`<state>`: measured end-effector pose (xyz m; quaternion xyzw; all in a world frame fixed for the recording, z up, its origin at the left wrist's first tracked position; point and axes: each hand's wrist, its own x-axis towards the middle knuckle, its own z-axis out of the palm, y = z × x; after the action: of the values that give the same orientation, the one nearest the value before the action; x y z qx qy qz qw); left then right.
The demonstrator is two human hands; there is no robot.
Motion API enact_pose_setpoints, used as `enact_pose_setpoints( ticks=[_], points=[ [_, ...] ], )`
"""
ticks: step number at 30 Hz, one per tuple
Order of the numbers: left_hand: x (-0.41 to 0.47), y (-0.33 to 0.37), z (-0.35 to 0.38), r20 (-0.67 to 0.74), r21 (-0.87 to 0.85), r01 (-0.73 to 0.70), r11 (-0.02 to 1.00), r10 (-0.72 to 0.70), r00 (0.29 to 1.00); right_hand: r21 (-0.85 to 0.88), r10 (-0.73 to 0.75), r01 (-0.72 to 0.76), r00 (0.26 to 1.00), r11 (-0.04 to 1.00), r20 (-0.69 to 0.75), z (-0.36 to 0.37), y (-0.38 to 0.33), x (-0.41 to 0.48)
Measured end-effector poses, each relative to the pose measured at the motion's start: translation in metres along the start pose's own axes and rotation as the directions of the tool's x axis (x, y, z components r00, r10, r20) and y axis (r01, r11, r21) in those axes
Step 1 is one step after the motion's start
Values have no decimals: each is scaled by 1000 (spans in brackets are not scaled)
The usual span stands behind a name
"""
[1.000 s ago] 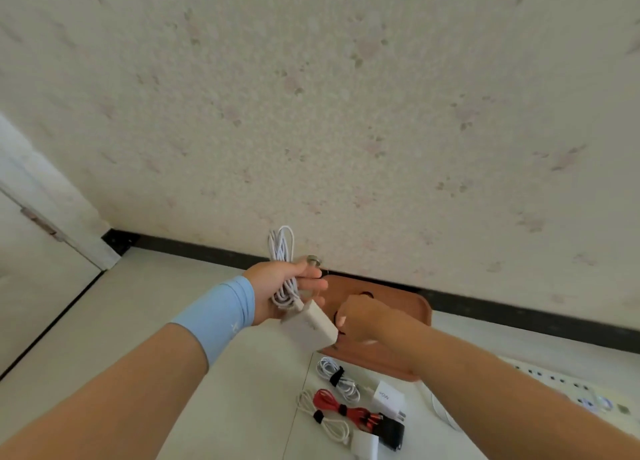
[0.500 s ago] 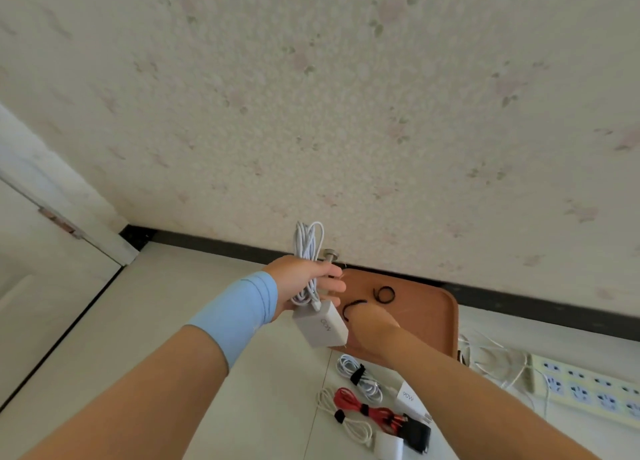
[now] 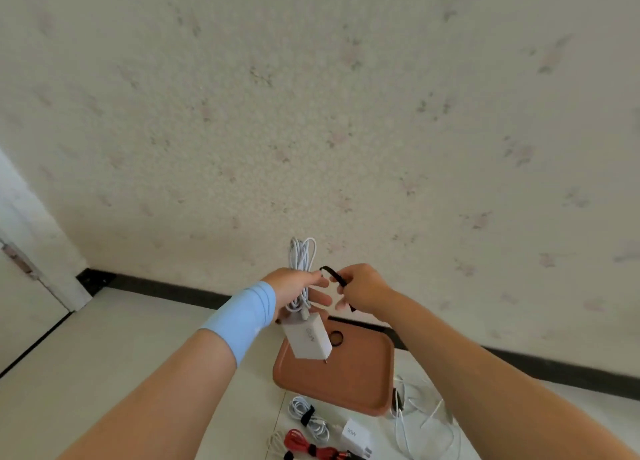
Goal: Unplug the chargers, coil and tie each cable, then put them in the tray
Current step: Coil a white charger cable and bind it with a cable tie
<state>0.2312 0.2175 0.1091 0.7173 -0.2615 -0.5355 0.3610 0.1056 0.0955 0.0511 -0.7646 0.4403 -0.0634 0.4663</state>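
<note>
Visibly, one held charger (image 3: 309, 338), one strap (image 3: 328, 271), one tray (image 3: 363, 380)

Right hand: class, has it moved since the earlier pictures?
Yes. The right hand, earlier down at the tray, has risen clear of it, holding a black tie beside the coiled cable.

Soft, even, fairly bright light with no glare; shadows are faint. The whole frame is slightly soft, and the lettering on the charger (image 3: 308, 338) reads blurred. The wide lens stretches the forearms (image 3: 166, 390) toward the lower corners and tilts the wall (image 3: 346, 113).
</note>
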Motion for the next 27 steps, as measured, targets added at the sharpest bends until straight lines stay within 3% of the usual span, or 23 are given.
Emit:
enact_pose_setpoints(
  ticks=[9, 17, 20, 23, 27],
  points=[
    [-59, 33, 43, 36, 53, -152, 987, 150, 988, 249, 84, -59, 992, 967, -92, -63, -26, -101],
    [-77, 61, 79, 84, 142, -236, 961, 226, 971, 383, -125, 206, 966, 900, -225, -104, -42, -157],
    [-74, 69, 92, 142, 267, -330, 905, 302, 943, 361, -104, 198, 959, 911, -262, -118, -38, -163],
    [-69, 76, 105, 182, 328, -369, 869, 325, 928, 528, -77, 210, 962, 823, -264, -129, -36, -164],
    [-69, 83, 123, 235, 393, -402, 827, 332, 913, 382, -126, 250, 939, 890, -320, -121, -36, -156]
  ],
)
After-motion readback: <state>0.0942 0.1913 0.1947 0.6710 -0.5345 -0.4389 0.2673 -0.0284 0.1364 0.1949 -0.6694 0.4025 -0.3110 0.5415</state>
